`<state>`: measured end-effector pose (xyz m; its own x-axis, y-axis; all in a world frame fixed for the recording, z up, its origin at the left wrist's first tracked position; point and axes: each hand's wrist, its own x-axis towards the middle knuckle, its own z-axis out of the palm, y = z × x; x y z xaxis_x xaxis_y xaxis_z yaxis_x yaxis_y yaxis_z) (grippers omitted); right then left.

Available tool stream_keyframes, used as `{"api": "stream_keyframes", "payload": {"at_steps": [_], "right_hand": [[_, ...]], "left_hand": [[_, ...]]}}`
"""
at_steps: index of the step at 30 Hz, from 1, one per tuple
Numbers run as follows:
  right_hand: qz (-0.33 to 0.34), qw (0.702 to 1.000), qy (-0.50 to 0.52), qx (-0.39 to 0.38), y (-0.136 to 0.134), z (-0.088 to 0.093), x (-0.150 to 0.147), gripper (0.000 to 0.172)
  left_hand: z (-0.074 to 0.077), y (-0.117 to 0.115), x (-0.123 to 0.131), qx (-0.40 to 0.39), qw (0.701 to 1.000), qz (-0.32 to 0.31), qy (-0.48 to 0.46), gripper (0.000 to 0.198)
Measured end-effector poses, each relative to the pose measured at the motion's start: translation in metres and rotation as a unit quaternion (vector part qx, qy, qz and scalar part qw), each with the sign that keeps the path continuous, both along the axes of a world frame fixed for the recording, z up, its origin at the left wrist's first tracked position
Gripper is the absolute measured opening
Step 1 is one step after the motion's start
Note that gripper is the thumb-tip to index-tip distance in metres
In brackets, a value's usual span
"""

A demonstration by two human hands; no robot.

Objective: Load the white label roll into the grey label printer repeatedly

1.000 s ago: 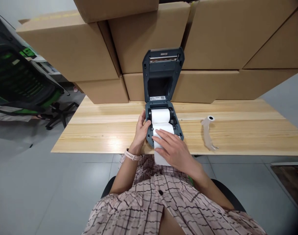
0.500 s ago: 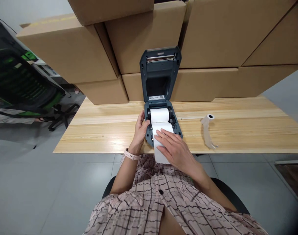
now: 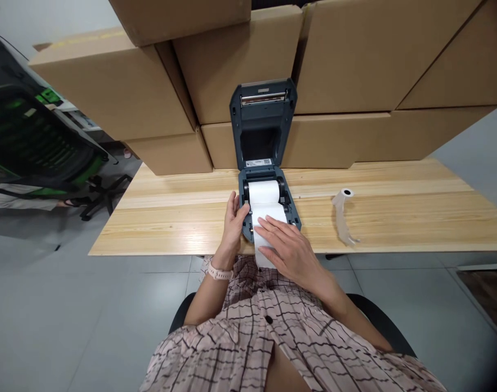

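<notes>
A dark grey label printer (image 3: 261, 136) stands on the wooden table (image 3: 170, 218) with its lid swung up. A white paper roll (image 3: 263, 192) lies in its bay, and a strip of paper (image 3: 263, 223) runs forward over the front edge. My left hand (image 3: 233, 220) rests against the printer's left side, thumb on the rim, fingers loosely extended. My right hand (image 3: 288, 247) lies flat on the paper strip with fingers stretched out, pressing it onto the printer's front.
Large cardboard boxes (image 3: 354, 71) are stacked along the back of the table behind the printer. A small used roll core with a trailing strip (image 3: 342, 215) lies to the right. A black and green office chair (image 3: 36, 141) stands at the left on the grey floor.
My left hand has slid slightly back along the printer's side. The right hand stays flat on the paper strip. The view has shifted a little.
</notes>
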<state>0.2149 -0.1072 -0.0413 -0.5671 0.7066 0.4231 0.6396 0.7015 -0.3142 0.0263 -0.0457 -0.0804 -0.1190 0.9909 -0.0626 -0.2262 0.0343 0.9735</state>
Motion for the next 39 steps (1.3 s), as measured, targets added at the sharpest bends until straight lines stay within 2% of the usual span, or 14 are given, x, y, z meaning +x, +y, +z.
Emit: {"api": "stream_keyframes", "payload": {"at_steps": [5, 11, 14, 17, 19, 21, 23, 26, 30, 31, 33, 34, 36, 39], "right_hand": [[0.000, 1.000, 0.001, 0.010, -0.001, 0.001, 0.000, 0.045], [-0.008, 0.999, 0.010, 0.050, -0.003, 0.002, -0.004, 0.041], [-0.004, 0.997, 0.044, 0.071, -0.002, 0.000, -0.003, 0.035], [0.019, 0.993, 0.095, 0.065, 0.003, -0.001, 0.001, 0.024], [0.052, 0.989, 0.128, 0.056, 0.005, 0.000, 0.007, 0.018], [0.086, 0.982, 0.165, 0.033, 0.007, 0.005, 0.016, 0.013], [0.098, 0.974, 0.202, 0.014, 0.009, 0.016, 0.029, 0.012], [0.040, 0.973, 0.217, 0.063, 0.021, 0.046, 0.053, 0.018], [-0.040, 0.966, 0.206, 0.150, 0.080, 0.105, 0.068, 0.025], [-0.049, 0.966, 0.217, 0.133, 0.104, 0.120, 0.065, 0.028], [-0.066, 0.963, 0.261, 0.013, 0.156, 0.143, 0.052, 0.038], [-0.084, 0.950, 0.294, -0.062, 0.181, 0.151, 0.042, 0.042], [-0.094, 0.938, 0.311, -0.124, 0.223, 0.161, 0.023, 0.048], [-0.091, 0.921, 0.337, -0.173, 0.246, 0.160, 0.006, 0.057]], "left_hand": [[0.004, -0.029, 0.006, -0.018, 0.999, -0.017, 0.047, 0.088], [0.011, -0.028, 0.005, 0.062, 0.968, -0.011, 0.243, 0.082], [0.024, -0.026, 0.004, 0.202, 0.873, 0.016, 0.443, 0.063], [0.039, -0.022, 0.004, 0.288, 0.756, -0.090, 0.581, 0.049], [0.045, -0.021, 0.005, 0.293, 0.714, -0.147, 0.619, 0.051], [0.045, -0.022, 0.006, 0.299, 0.693, -0.146, 0.639, 0.054], [0.040, -0.028, 0.008, 0.317, 0.682, -0.127, 0.647, 0.059], [0.029, -0.044, 0.012, 0.343, 0.682, -0.105, 0.638, 0.063], [0.020, -0.070, 0.021, 0.364, 0.696, -0.077, 0.614, 0.059], [0.019, -0.075, 0.023, 0.373, 0.700, -0.070, 0.605, 0.057], [0.017, -0.081, 0.025, 0.392, 0.711, -0.053, 0.581, 0.049], [0.016, -0.084, 0.025, 0.404, 0.717, -0.044, 0.566, 0.044], [0.015, -0.087, 0.023, 0.428, 0.728, -0.025, 0.535, 0.034], [0.015, -0.093, 0.017, 0.453, 0.739, -0.019, 0.498, 0.031]]}}
